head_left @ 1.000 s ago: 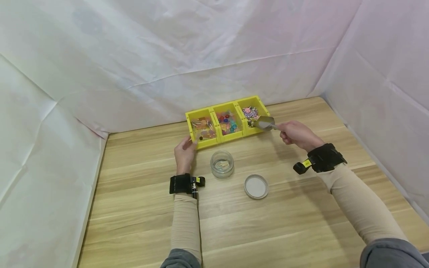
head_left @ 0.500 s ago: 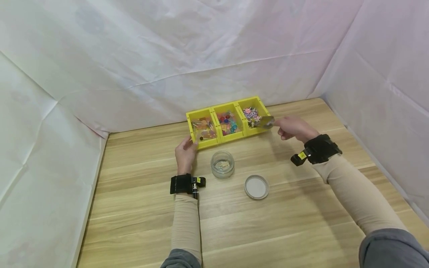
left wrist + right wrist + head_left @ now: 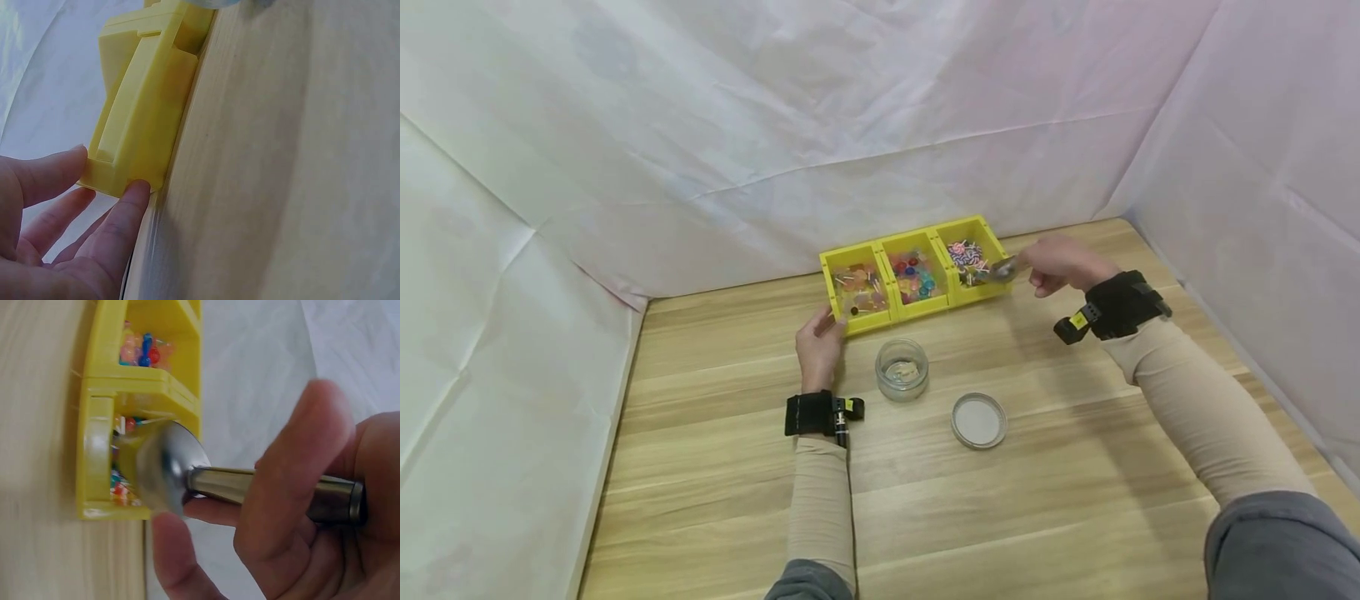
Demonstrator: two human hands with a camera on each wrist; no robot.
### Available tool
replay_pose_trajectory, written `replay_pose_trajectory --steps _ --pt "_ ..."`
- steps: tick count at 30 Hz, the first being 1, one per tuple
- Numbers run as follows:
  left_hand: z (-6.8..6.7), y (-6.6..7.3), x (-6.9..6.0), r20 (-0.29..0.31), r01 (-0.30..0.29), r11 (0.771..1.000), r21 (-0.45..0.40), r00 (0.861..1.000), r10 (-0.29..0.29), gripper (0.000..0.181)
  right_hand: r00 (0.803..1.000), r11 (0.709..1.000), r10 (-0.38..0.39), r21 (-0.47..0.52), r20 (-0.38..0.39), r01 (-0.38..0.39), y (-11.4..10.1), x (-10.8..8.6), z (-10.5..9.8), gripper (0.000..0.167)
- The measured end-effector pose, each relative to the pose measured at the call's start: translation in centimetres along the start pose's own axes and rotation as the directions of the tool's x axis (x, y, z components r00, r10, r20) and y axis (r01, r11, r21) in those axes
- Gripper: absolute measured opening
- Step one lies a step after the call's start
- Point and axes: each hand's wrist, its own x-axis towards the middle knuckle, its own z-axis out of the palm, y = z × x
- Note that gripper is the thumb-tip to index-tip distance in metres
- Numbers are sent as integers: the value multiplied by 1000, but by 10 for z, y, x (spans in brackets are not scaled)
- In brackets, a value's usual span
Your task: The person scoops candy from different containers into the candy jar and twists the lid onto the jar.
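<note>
My right hand grips the handle of a metal scoop. The scoop's bowl dips into the right compartment of a yellow three-part bin, among small swirl lollipops; the bowl's front part is hidden. At the bin's left end, my left hand holds the near corner. The left wrist view shows its thumb on one side of the yellow corner and a fingertip on another. Small lollipop-like sweets lie in the left compartment, round coloured pieces in the middle one.
An uncovered glass jar with something pale at its bottom stands before the bin. Its round lid lies right of it on the wooden table. A white cloth wall rises behind the bin.
The right hand has turned and moved slightly up, and the scoop's bowl has tilted and gone deeper into the right compartment. The left hand keeps its place at the bin.
</note>
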Motion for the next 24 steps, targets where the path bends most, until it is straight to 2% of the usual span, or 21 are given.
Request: replay_pose_trajectory --steps 4,12,18,21,24 --pt "-2 1 0 -9 -13 1000 25 1000 14 46 999 999 16 -29 32 -15 -9 -1 -5 40" --pt "-6 1 0 -4 -11 1000 16 1000 11 46 994 998 52 -28 96 -49 -28 9 -12 28" --pt "-5 0 0 -11 -8 999 32 1000 9 45 992 998 41 31 121 -45 -18 13 -6 34" --pt "-5 1 0 -14 -13 999 33 1000 13 44 996 998 15 60 93 -20 -7 16 1 34" --pt "-5 2 1 -18 -15 999 34 1000 15 44 999 997 -21 69 40 18 4 19 11 24"
